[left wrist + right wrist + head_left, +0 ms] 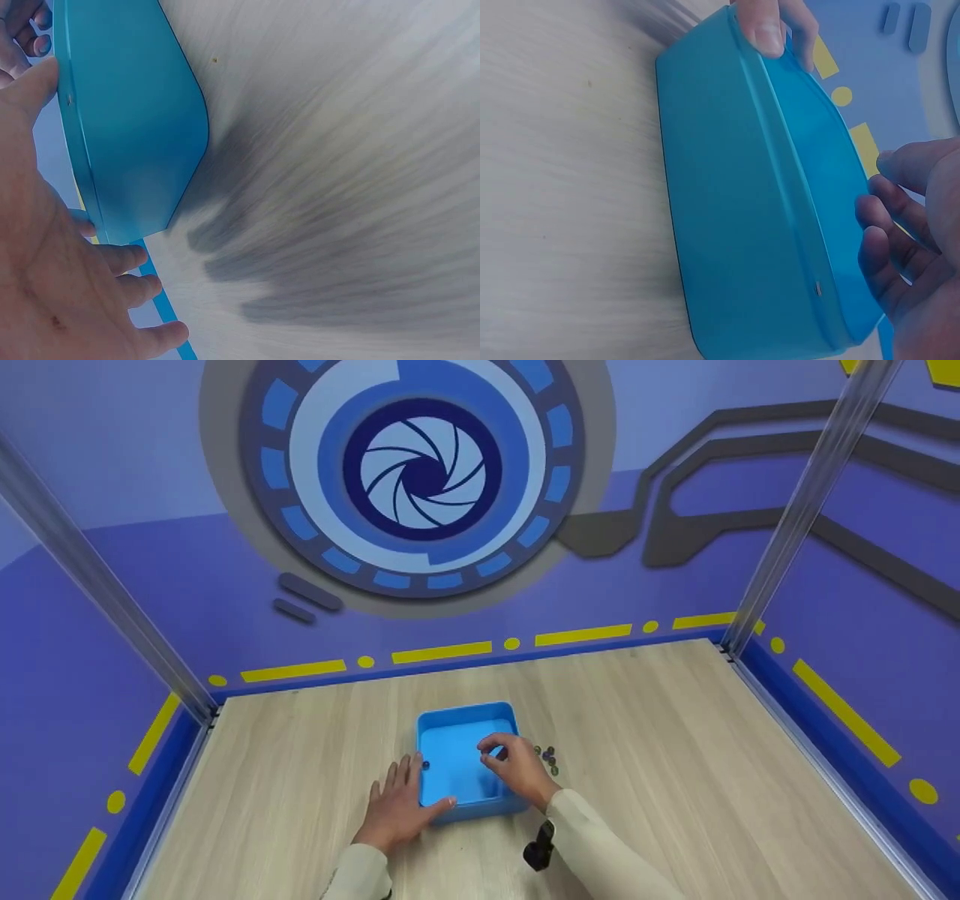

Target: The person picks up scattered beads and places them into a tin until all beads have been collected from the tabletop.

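A light-blue open box [480,812] stands on the wooden table. My left hand [394,810] rests at its near left corner, fingers extended along the left side and thumb [41,86] on the near rim. Inside the box, by the left wall, lies one dark marble [425,765]. Over the box's right part hovers my right hand [517,765], thumb and forefinger together in a pinch. It seems to hold a small marble, mostly hidden by the fingertips [885,163]. Several dark marbles [550,757] lie on the table just right of the box.
Blue-purple printed panels [450,622] with yellow dashes enclose the wooden table [637,720] at the back and both sides. Metal posts [795,510] stand at its back corners. A black device [538,847] shows beside the right sleeve [600,840].
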